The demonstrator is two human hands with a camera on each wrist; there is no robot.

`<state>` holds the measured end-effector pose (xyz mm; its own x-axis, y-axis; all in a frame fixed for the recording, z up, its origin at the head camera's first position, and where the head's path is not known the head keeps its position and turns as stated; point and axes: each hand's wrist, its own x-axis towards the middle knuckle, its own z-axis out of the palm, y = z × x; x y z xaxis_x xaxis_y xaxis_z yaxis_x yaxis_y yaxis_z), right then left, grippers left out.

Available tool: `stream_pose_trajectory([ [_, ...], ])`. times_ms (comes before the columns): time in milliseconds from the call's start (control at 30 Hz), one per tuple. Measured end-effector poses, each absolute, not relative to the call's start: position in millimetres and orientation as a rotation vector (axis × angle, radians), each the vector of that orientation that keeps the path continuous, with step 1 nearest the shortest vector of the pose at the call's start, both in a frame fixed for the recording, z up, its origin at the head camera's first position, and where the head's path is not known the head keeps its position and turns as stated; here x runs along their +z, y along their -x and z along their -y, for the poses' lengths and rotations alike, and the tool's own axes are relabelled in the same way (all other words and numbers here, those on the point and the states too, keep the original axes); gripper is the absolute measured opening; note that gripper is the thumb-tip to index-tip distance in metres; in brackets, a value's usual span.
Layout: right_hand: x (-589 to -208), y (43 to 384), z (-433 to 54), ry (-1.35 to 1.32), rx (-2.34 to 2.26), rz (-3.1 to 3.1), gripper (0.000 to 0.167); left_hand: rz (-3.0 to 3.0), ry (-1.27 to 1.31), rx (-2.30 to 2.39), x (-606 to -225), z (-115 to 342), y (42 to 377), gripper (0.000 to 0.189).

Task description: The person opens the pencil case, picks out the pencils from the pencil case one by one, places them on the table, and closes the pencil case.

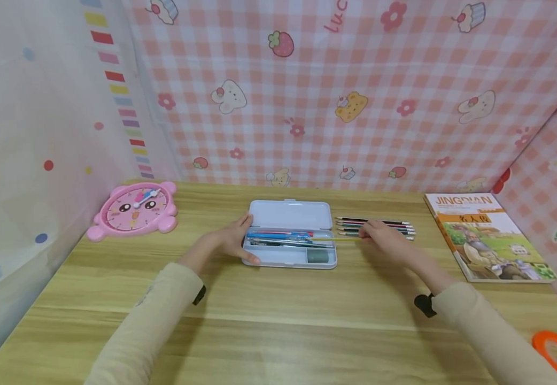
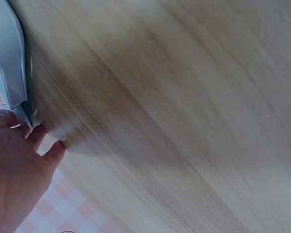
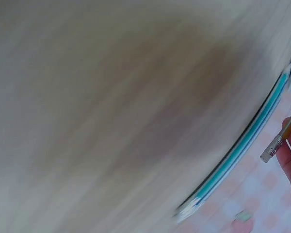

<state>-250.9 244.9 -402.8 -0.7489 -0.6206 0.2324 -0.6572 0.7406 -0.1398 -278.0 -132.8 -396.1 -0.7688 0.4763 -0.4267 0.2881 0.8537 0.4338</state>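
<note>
An open white pencil case point(image 1: 275, 256) lies mid-table, its lid point(image 1: 290, 215) folded back. Inside are a blue pen point(image 1: 273, 235), some dark pencils point(image 1: 283, 243) and a grey-green block point(image 1: 317, 256), perhaps an eraser. My left hand point(image 1: 225, 240) holds the case's left end, thumb at the front corner and fingers at the back; the left wrist view shows its fingertips by the case point(image 2: 9, 63). My right hand point(image 1: 388, 241) pinches a yellow pencil point(image 1: 343, 239), its far end over the case. In the right wrist view, that pencil's eraser end point(image 3: 272, 148) juts from the fingers.
Several pencils point(image 1: 349, 223) lie in a row right of the case, just beyond my right hand. A pink toy clock point(image 1: 134, 211) stands at the left, a book point(image 1: 490, 238) at the right. An orange tape roll point(image 1: 548, 342) lies front right. Patterned cloth point(image 1: 307, 149) hangs behind.
</note>
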Motion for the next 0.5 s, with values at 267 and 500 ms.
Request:
stream_pose_trajectory([
  [267, -415, 247, -290, -1.039, 0.295, 2.666, 0.009, -2.487, -0.565, 0.478, -397, 133, 279, 0.123],
  [500, -426, 251, -317, -0.991, 0.327, 2.628, 0.013, -2.469, -0.55, 0.503, -397, 134, 280, 0.129],
])
